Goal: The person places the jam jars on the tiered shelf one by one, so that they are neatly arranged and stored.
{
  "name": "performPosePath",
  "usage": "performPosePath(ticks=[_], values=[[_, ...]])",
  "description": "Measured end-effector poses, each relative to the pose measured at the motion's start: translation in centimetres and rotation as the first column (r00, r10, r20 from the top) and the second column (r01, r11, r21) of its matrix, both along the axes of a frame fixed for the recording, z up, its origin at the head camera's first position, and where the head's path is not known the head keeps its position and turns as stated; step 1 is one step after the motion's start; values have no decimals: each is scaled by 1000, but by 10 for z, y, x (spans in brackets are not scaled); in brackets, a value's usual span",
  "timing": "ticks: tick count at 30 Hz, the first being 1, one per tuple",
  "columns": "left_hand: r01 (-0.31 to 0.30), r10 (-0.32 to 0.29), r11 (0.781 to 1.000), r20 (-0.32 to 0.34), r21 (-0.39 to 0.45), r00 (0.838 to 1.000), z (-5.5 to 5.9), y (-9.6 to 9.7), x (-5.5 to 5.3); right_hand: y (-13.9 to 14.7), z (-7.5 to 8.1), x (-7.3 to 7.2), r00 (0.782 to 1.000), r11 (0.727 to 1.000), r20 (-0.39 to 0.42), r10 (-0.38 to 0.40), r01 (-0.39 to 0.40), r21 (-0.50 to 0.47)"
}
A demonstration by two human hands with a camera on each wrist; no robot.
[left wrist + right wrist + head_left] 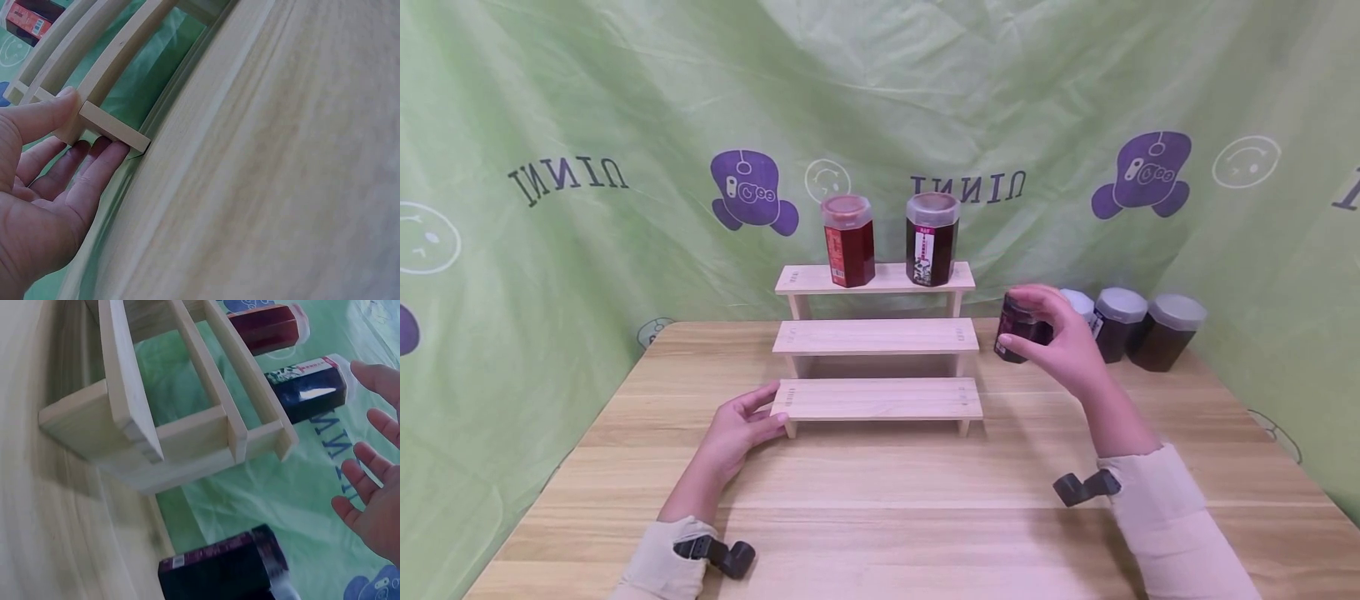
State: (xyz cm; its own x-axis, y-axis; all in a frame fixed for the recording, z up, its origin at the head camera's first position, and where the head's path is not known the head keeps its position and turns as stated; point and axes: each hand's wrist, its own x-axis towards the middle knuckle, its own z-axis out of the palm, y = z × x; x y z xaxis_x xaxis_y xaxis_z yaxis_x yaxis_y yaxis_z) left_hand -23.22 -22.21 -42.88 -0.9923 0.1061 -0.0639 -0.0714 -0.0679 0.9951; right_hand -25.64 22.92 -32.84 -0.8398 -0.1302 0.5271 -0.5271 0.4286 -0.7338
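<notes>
A three-tier wooden display stand [876,335] stands on the table. My left hand [739,429] grips the left end of its lowest tier, thumb on the board edge and fingers behind the leg, as the left wrist view shows. On the top tier stand a red jar [853,250] and a dark jar [942,258], both hexagonal with translucent lids. To the right of the stand, my right hand [1060,342] overlaps another dark jar [1011,329] in the head view. The right wrist view has this hand with fingers spread, apart from the jar [219,569].
Behind my right hand, several more jars stand in a row at the table's back right, among them a pale-lidded jar [1117,321] and a dark brown jar [1165,333]. A green printed cloth [880,100] hangs around the wooden table [880,517].
</notes>
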Motion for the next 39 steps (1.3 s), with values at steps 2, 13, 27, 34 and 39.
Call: performPosePath(ticks=[2, 13, 27, 34, 39], values=[[1, -1, 1000, 0, -3, 1000, 0, 0, 0, 5, -3, 2, 1000, 1000, -13, -11, 11, 0], [-4, 4, 1000, -3, -12, 1000, 0, 0, 0, 34, -13, 13, 996, 996, -39, -81, 79, -44], [-3, 3, 1000, -5, -14, 1000, 0, 1, 0, 64, -23, 22, 980, 980, 26, -196, 197, -22], [-7, 7, 1000, -4, -21, 1000, 0, 1, 0, 75, -26, 24, 975, 970, 11, -222, 222, -97], [-5, 5, 1000, 0, -12, 1000, 0, 1, 0, 83, -26, 26, 969, 962, 15, -245, 245, -122]])
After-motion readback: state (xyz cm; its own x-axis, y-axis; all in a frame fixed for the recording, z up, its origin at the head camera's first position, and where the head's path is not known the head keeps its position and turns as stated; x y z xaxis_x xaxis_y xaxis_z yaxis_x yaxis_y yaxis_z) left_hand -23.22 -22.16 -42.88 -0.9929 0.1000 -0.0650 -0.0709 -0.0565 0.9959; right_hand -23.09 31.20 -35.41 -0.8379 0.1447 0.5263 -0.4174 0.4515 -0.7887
